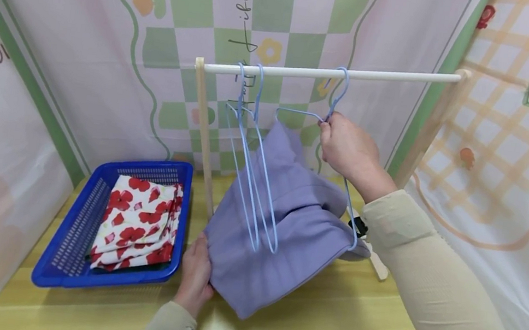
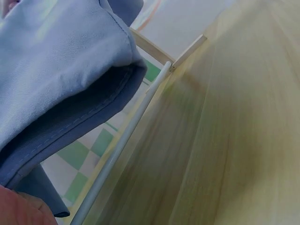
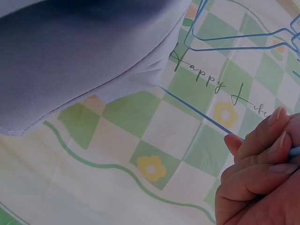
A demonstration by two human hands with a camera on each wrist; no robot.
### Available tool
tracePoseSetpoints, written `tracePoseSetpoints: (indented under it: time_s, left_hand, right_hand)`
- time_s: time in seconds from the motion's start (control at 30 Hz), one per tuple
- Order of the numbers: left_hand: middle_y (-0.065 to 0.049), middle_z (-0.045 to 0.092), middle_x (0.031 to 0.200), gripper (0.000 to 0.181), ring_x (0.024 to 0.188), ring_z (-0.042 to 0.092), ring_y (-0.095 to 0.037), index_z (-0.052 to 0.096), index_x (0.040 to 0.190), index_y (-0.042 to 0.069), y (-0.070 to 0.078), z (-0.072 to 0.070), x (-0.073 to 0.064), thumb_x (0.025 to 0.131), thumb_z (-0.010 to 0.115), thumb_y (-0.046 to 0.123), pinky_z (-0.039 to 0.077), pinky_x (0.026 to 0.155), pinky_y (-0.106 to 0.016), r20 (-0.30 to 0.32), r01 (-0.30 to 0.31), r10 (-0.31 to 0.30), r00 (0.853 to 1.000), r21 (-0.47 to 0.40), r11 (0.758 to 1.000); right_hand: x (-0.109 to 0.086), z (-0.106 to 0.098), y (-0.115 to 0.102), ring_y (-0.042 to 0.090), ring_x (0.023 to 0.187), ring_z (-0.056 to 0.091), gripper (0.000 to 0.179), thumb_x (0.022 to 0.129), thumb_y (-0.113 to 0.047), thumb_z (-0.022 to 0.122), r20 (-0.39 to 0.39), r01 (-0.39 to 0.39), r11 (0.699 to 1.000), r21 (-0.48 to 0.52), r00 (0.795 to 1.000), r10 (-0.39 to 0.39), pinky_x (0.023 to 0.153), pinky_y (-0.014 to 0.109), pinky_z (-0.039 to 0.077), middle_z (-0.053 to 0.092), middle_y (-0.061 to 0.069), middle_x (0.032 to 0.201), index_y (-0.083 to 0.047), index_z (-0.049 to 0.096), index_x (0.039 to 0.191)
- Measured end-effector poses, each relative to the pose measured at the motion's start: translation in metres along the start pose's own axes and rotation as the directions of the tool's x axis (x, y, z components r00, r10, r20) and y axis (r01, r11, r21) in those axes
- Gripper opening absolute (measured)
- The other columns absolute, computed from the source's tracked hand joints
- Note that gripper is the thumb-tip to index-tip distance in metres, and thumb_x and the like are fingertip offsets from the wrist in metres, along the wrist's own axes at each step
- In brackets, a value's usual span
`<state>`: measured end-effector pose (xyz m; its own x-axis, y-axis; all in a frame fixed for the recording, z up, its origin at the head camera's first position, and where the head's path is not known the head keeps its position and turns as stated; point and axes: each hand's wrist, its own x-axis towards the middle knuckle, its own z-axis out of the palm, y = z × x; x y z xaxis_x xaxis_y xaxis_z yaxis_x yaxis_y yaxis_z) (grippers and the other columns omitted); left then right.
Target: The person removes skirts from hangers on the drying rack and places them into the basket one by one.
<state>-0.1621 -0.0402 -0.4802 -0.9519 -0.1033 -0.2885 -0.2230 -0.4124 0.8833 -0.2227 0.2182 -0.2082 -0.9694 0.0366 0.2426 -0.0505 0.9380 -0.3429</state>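
Note:
My right hand (image 1: 351, 145) grips a light-blue wire hanger (image 1: 303, 112) just below its hook, which is at the white rail. In the right wrist view, my right fingers (image 3: 253, 183) are curled round the hanger's neck. A lavender garment (image 1: 278, 255) hangs about that hanger, and one hanger arm runs to the cloth. My left hand (image 1: 196, 269) holds the garment's lower left edge, its fingers partly hidden by cloth. A stitched, hemmed opening of the garment (image 2: 61, 89) gapes in the left wrist view. Two bare blue hangers (image 1: 262, 186) hang before the garment.
The white rail (image 1: 295, 72) rests on wooden posts (image 1: 203, 130). At left, a blue basket (image 1: 46, 265) contains folded red-and-white floral cloth (image 1: 135, 226). A pale wooden foot (image 1: 378, 264) lies on the wooden table (image 1: 324, 326) at right. Printed curtains (image 1: 189, 7) surround the table.

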Motion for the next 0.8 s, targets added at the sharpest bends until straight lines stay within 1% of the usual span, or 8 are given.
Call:
tracePoseSetpoints:
  time_s: [0.17,0.37,0.57,0.8]
  left_hand:
    - [-0.013,0.058,0.135,0.06,0.115,0.056,-0.023,0.053,0.149,0.004,-0.0016,-0.0032,-0.0007,0.111,0.039,0.048,0.048,0.097,-0.035,-0.015,-0.005,0.005,1.0,0.023,1.0]
    - [-0.015,0.054,0.143,0.061,0.12,0.054,-0.024,0.049,0.152,0.004,-0.002,-0.0042,-0.0022,0.112,0.038,0.049,0.045,0.103,-0.037,-0.01,-0.015,0.015,1.0,0.016,1.0]
    - [-0.017,0.053,0.144,0.062,0.122,0.054,-0.025,0.048,0.153,0.004,-0.0065,-0.0048,-0.0027,0.112,0.037,0.05,0.045,0.104,-0.038,-0.018,-0.017,0.017,1.0,0.019,1.0]
    - [-0.017,0.05,0.15,0.062,0.129,0.051,-0.028,0.045,0.156,0.006,-0.0098,-0.0062,-0.0036,0.112,0.035,0.049,0.041,0.111,-0.043,0.006,-0.014,0.014,1.0,0.011,1.0]
  right_hand:
    - [0.0006,-0.0006,0.0008,0.03,0.072,0.063,0.036,0.113,-0.033,0.032,0.006,0.001,1.0,-0.006,1.0,-0.001,0.064,0.044,0.045,0.07,0.007,0.077,-0.008,0.057,0.108]
    - [0.0014,-0.0011,0.0027,0.031,0.073,0.064,0.036,0.113,-0.035,0.033,-0.002,-0.008,1.0,-0.009,1.0,0.008,0.061,0.044,0.045,0.071,0.006,0.076,-0.009,0.058,0.109]
    - [0.0017,-0.0018,0.0058,0.03,0.071,0.064,0.036,0.113,-0.035,0.033,-0.001,-0.008,1.0,-0.014,1.0,0.008,0.059,0.043,0.044,0.071,0.005,0.075,-0.009,0.058,0.108]
    - [0.0019,-0.0028,0.0089,0.031,0.071,0.063,0.037,0.112,-0.034,0.032,0.003,0.004,1.0,-0.017,1.0,-0.004,0.061,0.043,0.045,0.07,0.006,0.075,-0.008,0.058,0.111]
